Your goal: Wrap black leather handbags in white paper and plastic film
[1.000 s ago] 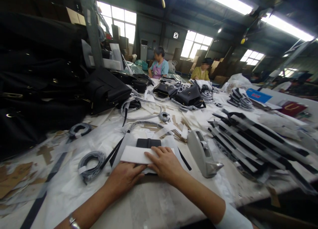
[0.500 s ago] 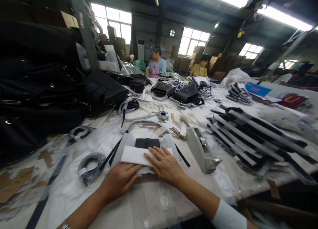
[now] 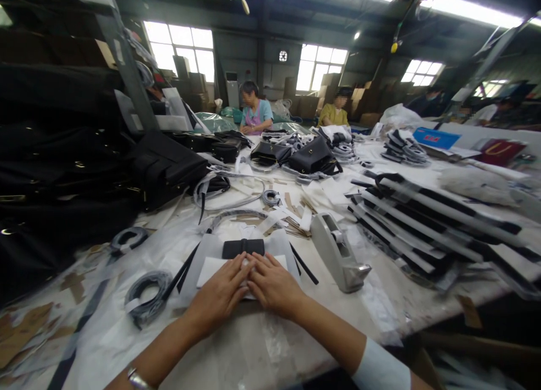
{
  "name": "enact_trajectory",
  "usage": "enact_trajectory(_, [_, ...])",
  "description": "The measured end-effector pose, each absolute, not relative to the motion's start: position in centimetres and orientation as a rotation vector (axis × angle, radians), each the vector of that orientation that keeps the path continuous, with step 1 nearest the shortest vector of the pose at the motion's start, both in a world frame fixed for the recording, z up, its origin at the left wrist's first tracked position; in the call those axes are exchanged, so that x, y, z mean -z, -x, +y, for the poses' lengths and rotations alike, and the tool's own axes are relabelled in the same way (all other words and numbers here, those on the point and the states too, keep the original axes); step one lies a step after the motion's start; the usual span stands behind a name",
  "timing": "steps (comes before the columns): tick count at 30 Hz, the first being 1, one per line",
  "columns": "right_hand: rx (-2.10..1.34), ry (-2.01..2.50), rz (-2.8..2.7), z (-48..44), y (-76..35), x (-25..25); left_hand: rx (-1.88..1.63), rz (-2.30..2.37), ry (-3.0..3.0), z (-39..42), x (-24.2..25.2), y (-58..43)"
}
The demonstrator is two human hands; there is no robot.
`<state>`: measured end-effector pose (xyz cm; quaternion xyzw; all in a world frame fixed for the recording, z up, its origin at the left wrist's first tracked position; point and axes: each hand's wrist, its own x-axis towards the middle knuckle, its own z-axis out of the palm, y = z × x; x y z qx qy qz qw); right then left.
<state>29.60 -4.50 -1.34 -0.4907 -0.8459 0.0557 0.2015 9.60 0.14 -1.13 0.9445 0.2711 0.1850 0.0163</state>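
My left hand (image 3: 222, 286) and my right hand (image 3: 273, 283) lie flat side by side, fingertips almost meeting, on a white foam sheet (image 3: 207, 267). Fingers are stretched out on both. Beneath the sheet is a handbag (image 3: 192, 277) wrapped in pale covering, its black flap piece (image 3: 231, 248) showing just beyond my fingertips. Black straps stick out at both sides, and a wrapped handle (image 3: 236, 214) arches behind. Left of the bag rests a coiled, plastic-wrapped strap (image 3: 147, 297). My hands hide much of the foam sheet.
A grey tape dispenser (image 3: 338, 252) stands close on the right, before a stack of wrapped black strips (image 3: 422, 226). Black bags (image 3: 63, 170) pile high at left. Paper scraps (image 3: 291, 218) and more bags (image 3: 313, 156) lie farther back. Two people sit across the table.
My left hand has moved from the foam sheet's near left edge up onto its middle, beside my right hand. The whole view has shifted slightly.
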Motion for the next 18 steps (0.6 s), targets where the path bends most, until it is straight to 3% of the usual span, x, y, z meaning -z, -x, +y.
enact_trajectory(10, [-0.601,1.471,-1.68,-1.4,-32.5,-0.5,-0.457,0.788,-3.056,-0.4,4.0,-8.8])
enact_trajectory(14, [-0.24,1.613,-2.108,3.6,-35.6,-1.5,-0.478,0.814,-3.079,-0.2,4.7,-8.9])
enact_trajectory(18, [-0.212,1.548,-2.458,9.3,-37.5,-1.7,-0.479,0.825,-3.087,-0.3,4.6,-9.0])
